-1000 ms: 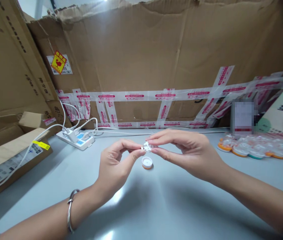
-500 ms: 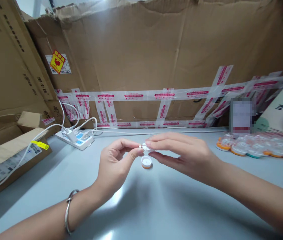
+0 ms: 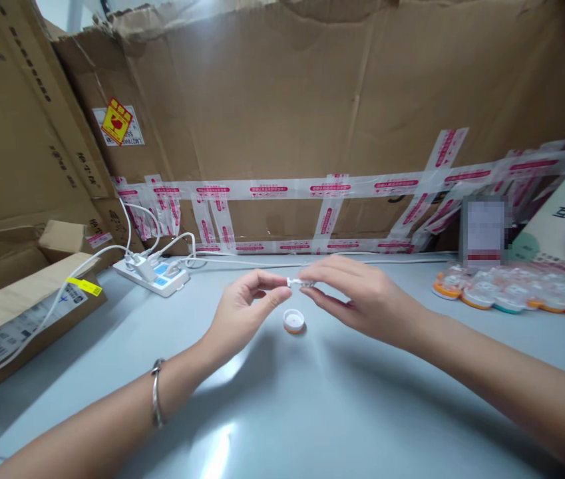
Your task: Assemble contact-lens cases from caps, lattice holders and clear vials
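Observation:
Between my two hands, above the grey table, is a small white and clear part [image 3: 306,283]. My left hand [image 3: 245,307] pinches its left end between thumb and forefinger. The fingers and thumb of my right hand [image 3: 362,296] close on its right end, covering some of it. Just below and in front of the fingertips, a small round white cap with an orange base [image 3: 293,321] lies on the table, open side up, touched by neither hand.
A power strip [image 3: 160,276] with white cables sits at the back left, beside an open cardboard box [image 3: 67,303]. Several clear round cases with orange and teal edges [image 3: 512,293] lie at the right. A large taped carton [image 3: 272,100] stands behind.
Both hands have moved slightly back, and the right one also a little left. The small part is still held between them, now showing more. The cap has stayed in place.

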Demonstrator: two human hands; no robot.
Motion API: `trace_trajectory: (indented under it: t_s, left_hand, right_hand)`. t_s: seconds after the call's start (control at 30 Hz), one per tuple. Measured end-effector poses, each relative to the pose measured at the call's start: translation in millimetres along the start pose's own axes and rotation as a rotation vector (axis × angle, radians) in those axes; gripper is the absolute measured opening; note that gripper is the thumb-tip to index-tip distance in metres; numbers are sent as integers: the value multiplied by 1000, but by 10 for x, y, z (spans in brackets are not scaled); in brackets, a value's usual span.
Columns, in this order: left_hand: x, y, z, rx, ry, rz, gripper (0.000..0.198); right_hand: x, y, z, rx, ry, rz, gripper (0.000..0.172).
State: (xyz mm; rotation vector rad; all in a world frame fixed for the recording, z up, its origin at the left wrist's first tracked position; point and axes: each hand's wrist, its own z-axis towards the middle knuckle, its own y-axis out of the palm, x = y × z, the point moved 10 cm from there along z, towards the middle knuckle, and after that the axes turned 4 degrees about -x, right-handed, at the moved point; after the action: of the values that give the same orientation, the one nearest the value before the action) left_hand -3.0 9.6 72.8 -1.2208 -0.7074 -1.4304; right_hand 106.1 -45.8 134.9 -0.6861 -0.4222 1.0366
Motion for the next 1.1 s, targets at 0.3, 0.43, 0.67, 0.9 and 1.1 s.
trace_trajectory:
  t_s: [0.3,0.43,0.67,0.9,1.1]
  left_hand:
    - [-537,319,13,-326,2,538,53]
    - [-536,363,15,-294,7,539,28]
    - [-330,313,99,-213,-185,87,33]
    - [483,466,161,-235,-120,-82,43]
    - [792,397,147,-179,12,-232,29]
  right_hand:
    - [568,133,-173,-147,390,221,21]
    - [670,150,-316,-169,512,241,23]
    - [689,-93,-340,20,660,456,22]
    - [569,-543,45,169,615,644,18]
    - [401,-656,141,118,541,647,19]
